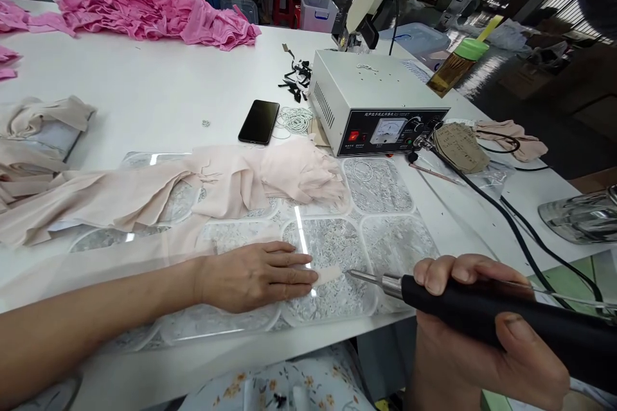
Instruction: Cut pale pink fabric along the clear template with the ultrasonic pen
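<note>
In the head view, a left hand [250, 277] lies flat, fingers extended, at the left end of a small pale-beige fabric strip [329, 275] on a clear, grey-patterned plastic mat [328, 241]. The right hand [465, 347] grips a black cylindrical metal-tipped tool [457, 308], its point just beside the strip's right end. Beyond sit a grey metal control box [380, 87], far right, and crumpled pink fabric [144, 9], far left.
</note>
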